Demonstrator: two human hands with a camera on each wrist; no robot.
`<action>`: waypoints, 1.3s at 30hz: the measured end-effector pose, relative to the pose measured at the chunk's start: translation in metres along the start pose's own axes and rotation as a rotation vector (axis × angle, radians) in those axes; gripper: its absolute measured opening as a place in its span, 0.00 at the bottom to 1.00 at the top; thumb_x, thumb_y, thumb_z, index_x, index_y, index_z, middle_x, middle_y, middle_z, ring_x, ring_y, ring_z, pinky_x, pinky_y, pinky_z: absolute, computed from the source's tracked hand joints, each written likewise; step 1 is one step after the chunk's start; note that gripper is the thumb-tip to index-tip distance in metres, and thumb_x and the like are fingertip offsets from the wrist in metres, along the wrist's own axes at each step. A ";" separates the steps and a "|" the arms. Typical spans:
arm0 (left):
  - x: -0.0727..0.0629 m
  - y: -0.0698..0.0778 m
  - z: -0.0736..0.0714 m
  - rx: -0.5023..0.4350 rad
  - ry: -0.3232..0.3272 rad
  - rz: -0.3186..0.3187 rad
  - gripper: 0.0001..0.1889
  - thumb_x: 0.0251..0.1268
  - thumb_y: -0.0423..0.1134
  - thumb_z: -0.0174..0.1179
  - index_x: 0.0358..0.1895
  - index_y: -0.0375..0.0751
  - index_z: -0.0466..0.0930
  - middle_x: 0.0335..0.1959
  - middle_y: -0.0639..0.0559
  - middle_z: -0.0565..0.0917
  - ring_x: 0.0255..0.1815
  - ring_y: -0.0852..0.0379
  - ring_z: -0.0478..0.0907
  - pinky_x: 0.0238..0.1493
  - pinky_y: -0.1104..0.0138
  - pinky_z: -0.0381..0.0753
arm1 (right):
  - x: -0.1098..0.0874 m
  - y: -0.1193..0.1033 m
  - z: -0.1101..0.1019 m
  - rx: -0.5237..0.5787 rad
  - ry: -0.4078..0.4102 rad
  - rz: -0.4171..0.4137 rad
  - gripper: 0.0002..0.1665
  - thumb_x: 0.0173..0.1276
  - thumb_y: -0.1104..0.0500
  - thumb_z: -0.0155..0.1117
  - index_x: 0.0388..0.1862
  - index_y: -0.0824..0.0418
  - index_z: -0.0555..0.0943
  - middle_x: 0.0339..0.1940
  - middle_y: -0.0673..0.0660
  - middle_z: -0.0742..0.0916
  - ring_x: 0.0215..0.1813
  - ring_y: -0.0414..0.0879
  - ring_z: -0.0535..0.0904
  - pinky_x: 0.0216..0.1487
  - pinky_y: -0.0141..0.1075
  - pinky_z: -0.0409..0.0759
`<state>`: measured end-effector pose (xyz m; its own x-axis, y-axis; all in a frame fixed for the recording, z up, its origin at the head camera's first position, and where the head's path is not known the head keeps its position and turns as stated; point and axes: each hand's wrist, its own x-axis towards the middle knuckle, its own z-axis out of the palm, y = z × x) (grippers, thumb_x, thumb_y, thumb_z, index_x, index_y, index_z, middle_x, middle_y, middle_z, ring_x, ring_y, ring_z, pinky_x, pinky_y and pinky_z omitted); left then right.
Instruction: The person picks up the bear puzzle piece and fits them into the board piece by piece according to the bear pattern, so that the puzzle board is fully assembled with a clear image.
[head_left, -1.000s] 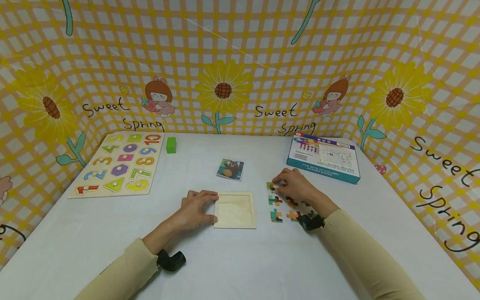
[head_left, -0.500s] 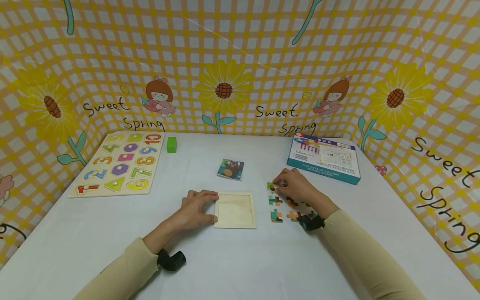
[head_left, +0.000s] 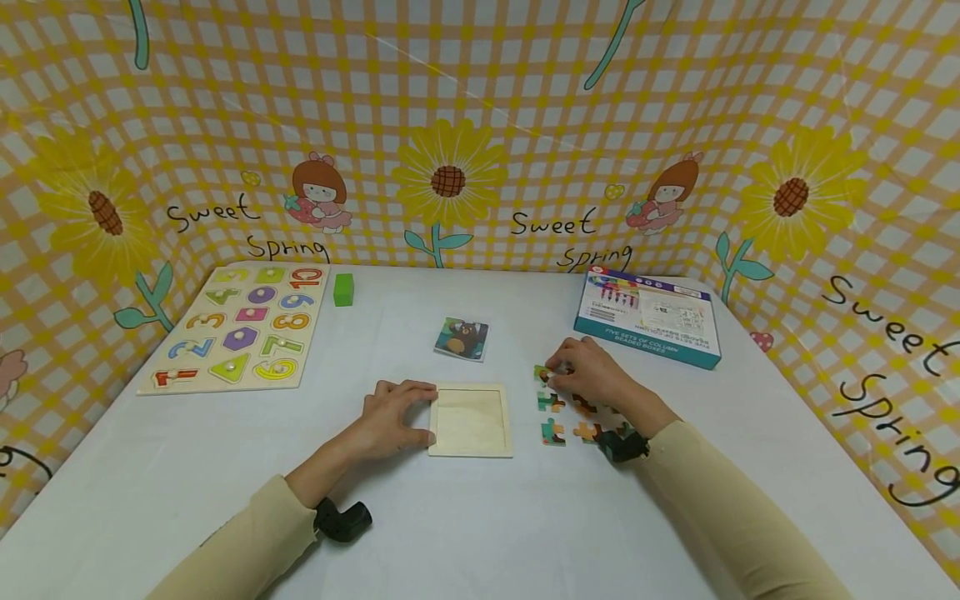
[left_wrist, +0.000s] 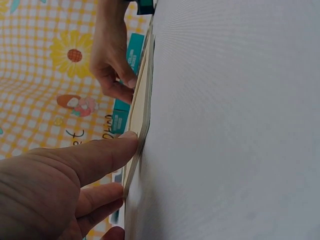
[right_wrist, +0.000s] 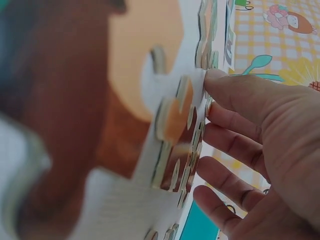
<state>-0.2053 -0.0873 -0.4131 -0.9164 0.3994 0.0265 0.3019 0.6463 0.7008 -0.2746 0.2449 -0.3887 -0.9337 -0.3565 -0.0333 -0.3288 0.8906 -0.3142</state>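
Note:
In the head view, my left hand [head_left: 393, 421] rests against the left edge of a shallow square wooden puzzle tray [head_left: 507, 421], which is bare inside. Its thumb and fingertips touch the tray's rim [left_wrist: 145, 120], apart from each other, in the left wrist view. To the right of the tray, my right hand [head_left: 592, 371] pinches a green and brown jigsaw piece [head_left: 541, 373] in the far row, low on the table. Several more jigsaw pieces [head_left: 552, 432] lie in rows beneath and beside this hand, partly hidden by it and the wrist camera. The right wrist view shows pieces [right_wrist: 175, 115] close to its fingertips.
Behind the tray lies a small bear picture card [head_left: 461, 338]. A number-and-shape peg board [head_left: 240, 333] and a green block [head_left: 342, 290] are at the far left. A flat teal-sided box [head_left: 648, 317] sits at the far right. Checked cloth walls [head_left: 480, 100] enclose the white table.

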 end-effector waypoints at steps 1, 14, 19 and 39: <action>0.000 0.000 0.000 0.001 0.001 -0.001 0.31 0.47 0.40 0.71 0.59 0.42 0.75 0.65 0.54 0.72 0.59 0.47 0.59 0.56 0.51 0.53 | 0.000 0.000 0.000 -0.007 0.002 -0.002 0.16 0.60 0.56 0.67 0.46 0.59 0.85 0.47 0.56 0.83 0.46 0.49 0.70 0.45 0.39 0.70; 0.000 -0.002 0.000 0.007 0.003 0.015 0.30 0.47 0.39 0.71 0.59 0.42 0.76 0.65 0.53 0.72 0.57 0.48 0.60 0.54 0.53 0.54 | 0.000 -0.003 0.000 -0.019 0.030 -0.016 0.17 0.61 0.54 0.65 0.48 0.59 0.84 0.47 0.56 0.84 0.48 0.50 0.71 0.49 0.43 0.72; 0.000 0.000 0.000 0.009 -0.001 0.013 0.30 0.47 0.39 0.71 0.59 0.42 0.76 0.65 0.53 0.72 0.56 0.48 0.60 0.53 0.54 0.55 | -0.002 -0.010 -0.005 0.000 0.060 -0.045 0.17 0.62 0.55 0.62 0.50 0.58 0.83 0.48 0.56 0.83 0.50 0.52 0.72 0.50 0.45 0.72; 0.000 -0.001 0.000 0.003 0.001 -0.004 0.31 0.47 0.39 0.70 0.59 0.43 0.75 0.65 0.55 0.72 0.58 0.48 0.59 0.54 0.54 0.54 | -0.013 -0.063 0.000 0.042 0.083 -0.161 0.17 0.62 0.53 0.65 0.49 0.56 0.83 0.46 0.53 0.84 0.49 0.48 0.71 0.50 0.44 0.72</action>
<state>-0.2060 -0.0875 -0.4137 -0.9179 0.3962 0.0242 0.2989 0.6498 0.6988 -0.2422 0.1933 -0.3685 -0.8787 -0.4673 0.0980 -0.4701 0.8108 -0.3487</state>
